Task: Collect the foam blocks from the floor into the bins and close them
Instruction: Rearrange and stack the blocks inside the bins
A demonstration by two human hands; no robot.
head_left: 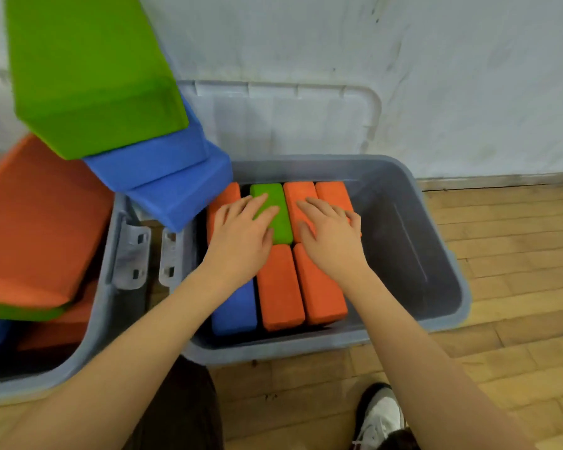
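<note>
A grey bin [436,254] on the wood floor holds foam blocks packed side by side: a green block [275,206], orange blocks [319,287], and a blue block [234,306]. My left hand [241,235] lies flat, fingers spread, on the green block and the orange one beside it. My right hand [332,235] lies flat on the orange blocks at the back. Neither hand grips anything. The bin's right third holds nothing. Its lid [280,118] leans against the wall behind it.
A second grey bin [111,306] at the left is piled high with large blocks: orange [36,222], blue [163,177] and green [88,73] ones leaning over its rim. Bin latches [132,254] sit between the bins. My shoe [381,414] is on the floor.
</note>
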